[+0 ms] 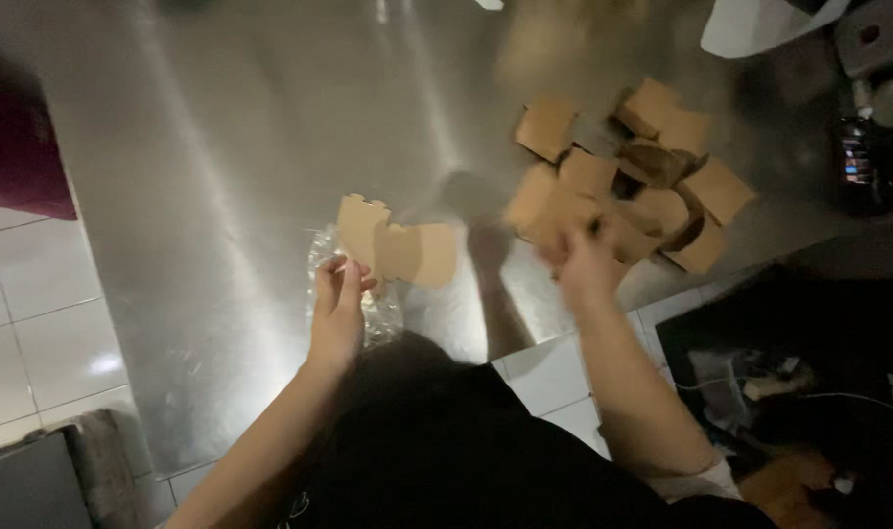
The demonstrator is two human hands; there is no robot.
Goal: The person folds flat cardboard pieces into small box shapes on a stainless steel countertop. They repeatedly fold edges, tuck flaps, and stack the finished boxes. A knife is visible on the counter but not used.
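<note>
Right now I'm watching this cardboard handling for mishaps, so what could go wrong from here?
1. The left hand pinches the flat cardboard box blank by one edge only; it could bend or slip onto the crinkled clear plastic wrap beneath.
2. The right hand reaches into a loose heap of cardboard boxes; a tug might topple or scatter them across the steel table.
3. The heap lies near the table's front edge, so pieces could fall to the tiled floor.

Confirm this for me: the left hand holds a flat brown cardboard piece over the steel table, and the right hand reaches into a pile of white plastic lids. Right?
Not quite. In the head view the right hand reaches into a pile of brown cardboard pieces, not white plastic lids. The left hand does hold a flat brown cardboard piece over the steel table.
</note>
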